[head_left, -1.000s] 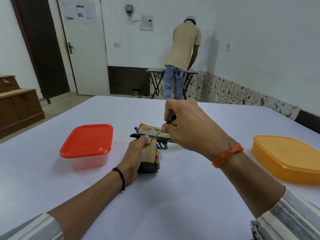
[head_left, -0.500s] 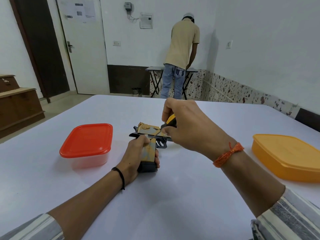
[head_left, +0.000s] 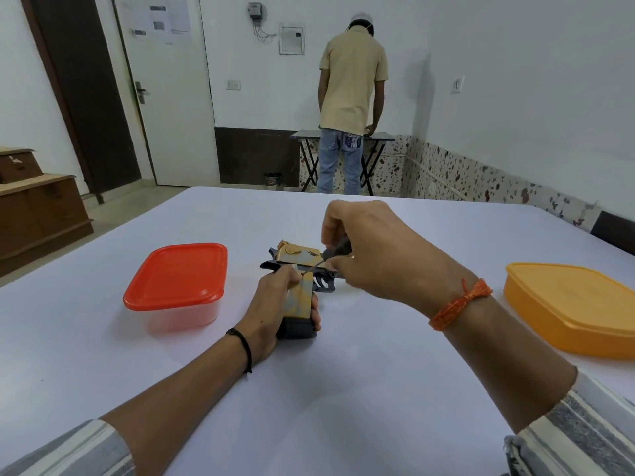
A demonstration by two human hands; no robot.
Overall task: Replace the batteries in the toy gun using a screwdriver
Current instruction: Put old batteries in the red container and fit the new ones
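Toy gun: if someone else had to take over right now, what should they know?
Left hand: gripping the toy gun by its handle, flat on the table.
Right hand: holding the screwdriver, tip at the top of the handle.
Red-lidded box on the left and orange box on the right, both shut.
Done: nothing visibly opened.
Left: undo the screw, swap batteries, close up. No batteries in sight.
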